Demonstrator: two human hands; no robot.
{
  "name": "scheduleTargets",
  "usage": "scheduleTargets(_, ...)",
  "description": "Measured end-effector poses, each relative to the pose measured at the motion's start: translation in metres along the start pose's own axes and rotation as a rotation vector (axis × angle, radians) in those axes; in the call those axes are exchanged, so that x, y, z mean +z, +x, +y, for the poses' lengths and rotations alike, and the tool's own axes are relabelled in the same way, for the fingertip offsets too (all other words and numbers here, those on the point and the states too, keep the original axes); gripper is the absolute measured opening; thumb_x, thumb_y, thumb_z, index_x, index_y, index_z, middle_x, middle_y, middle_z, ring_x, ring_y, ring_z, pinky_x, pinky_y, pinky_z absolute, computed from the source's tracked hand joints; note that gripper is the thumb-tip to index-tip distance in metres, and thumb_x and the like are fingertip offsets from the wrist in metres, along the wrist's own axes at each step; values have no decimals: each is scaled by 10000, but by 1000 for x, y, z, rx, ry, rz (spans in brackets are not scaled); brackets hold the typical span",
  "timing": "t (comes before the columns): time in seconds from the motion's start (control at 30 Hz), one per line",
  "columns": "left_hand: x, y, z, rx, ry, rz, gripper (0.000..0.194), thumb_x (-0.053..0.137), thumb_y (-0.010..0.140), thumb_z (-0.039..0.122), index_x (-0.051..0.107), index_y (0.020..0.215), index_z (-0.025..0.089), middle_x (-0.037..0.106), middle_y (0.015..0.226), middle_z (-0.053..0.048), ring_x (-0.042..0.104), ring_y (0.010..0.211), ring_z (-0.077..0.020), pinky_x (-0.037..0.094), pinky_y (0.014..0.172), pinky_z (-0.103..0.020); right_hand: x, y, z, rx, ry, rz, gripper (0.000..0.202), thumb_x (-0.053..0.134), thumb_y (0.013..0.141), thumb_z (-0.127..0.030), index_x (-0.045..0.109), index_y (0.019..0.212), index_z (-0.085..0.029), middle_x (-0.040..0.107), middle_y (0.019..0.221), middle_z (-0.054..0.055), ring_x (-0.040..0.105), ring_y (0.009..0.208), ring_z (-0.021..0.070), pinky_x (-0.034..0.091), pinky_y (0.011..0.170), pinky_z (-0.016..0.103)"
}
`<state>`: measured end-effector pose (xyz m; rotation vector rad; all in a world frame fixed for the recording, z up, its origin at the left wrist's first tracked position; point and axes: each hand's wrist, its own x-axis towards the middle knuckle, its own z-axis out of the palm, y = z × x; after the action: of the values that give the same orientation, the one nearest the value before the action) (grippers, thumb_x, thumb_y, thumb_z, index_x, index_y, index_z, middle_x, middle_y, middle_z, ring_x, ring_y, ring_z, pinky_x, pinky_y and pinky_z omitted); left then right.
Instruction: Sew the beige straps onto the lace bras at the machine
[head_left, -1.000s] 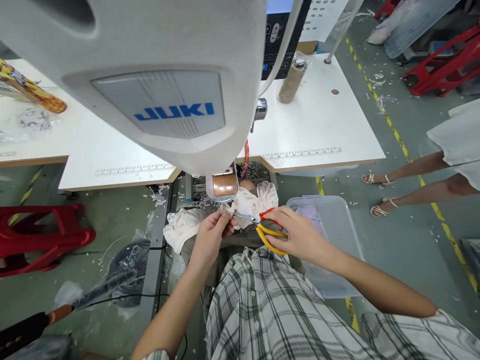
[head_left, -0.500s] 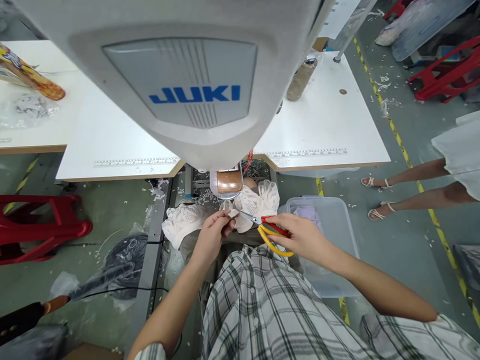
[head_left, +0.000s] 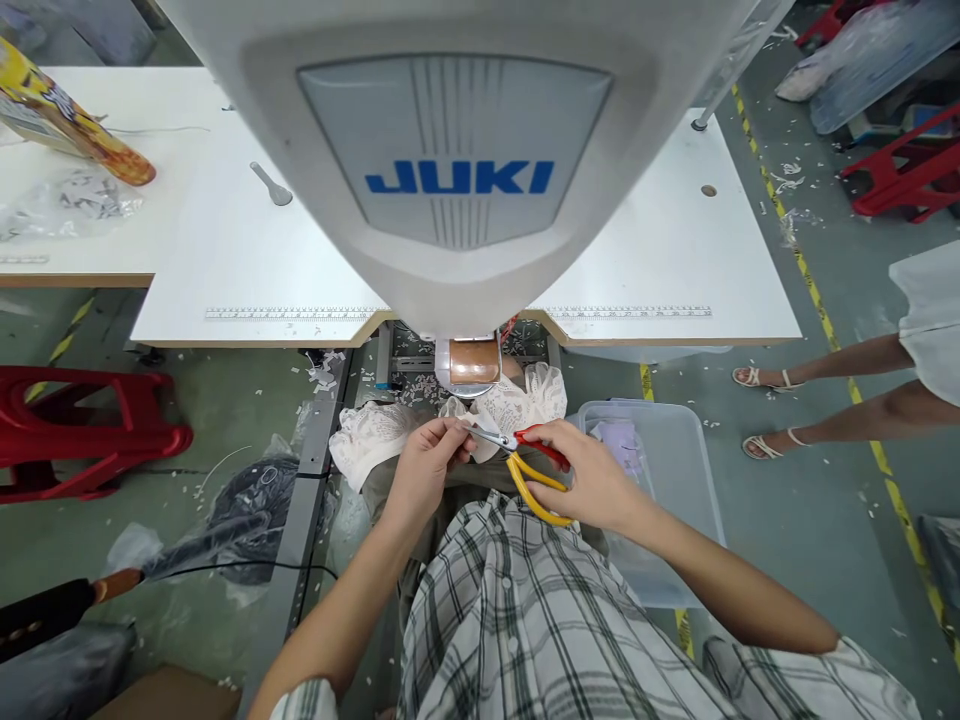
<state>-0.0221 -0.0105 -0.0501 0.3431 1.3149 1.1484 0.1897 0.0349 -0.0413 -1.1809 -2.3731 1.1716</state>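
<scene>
My right hand [head_left: 594, 478] grips a pair of scissors [head_left: 546, 512] with one red and one yellow handle. The handles are spread and the metal blades point left, their tips at the fingers of my left hand [head_left: 429, 462]. That hand is closed in a pinch on a small pale piece, mostly hidden by the fingers now; whether it joins the lace below I cannot tell. White lace fabric [head_left: 367, 440] lies across my lap, just beyond both hands. Above it sits the narrow arm of the sewing machine [head_left: 474, 362], with a brown plate on top.
The large JUKI machine head [head_left: 457, 270] overhangs the white table [head_left: 247, 270]. A clear plastic bin [head_left: 679, 500] with lilac fabric stands to my right. Red stools [head_left: 90, 430] are at the left and far right. A person's legs [head_left: 847, 410] show at the right.
My view has shifted, so the machine head sits further right. The scissor handles have spread wider and the yellow one hangs lower. The pale piece in my left fingers shows less.
</scene>
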Motion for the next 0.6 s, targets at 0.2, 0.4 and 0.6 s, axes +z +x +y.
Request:
scheduleTargets(0.2,-4,0,0,87,93,36,401,821,618,526,664,634,157,630,597,15,487,551,-87,364,545,-219,-1,10,-5,76,63,-74,351,670,832,-286,646,1177,-228,695,1096,70,655,812,187,531,710,321)
scheduleTargets(0.4,-6,-1,-6,113,81,44,372,801,664,495,653,649,154,606,593,21,469,555,-86,355,551,-217,-3,5,-1,87,88,-95,292,642,874,-311,689,1158,-264,720,1110,53,683,901,210,546,755,333)
scheduleTargets(0.6,-3,-4,-11,117,-63,72,413,769,688,477,489,608,183,421,532,79,343,502,-56,274,494,-193,-27,-3,11,91,-70,19,302,604,890,-365,710,1144,-240,734,976,64,674,734,210,541,628,332)
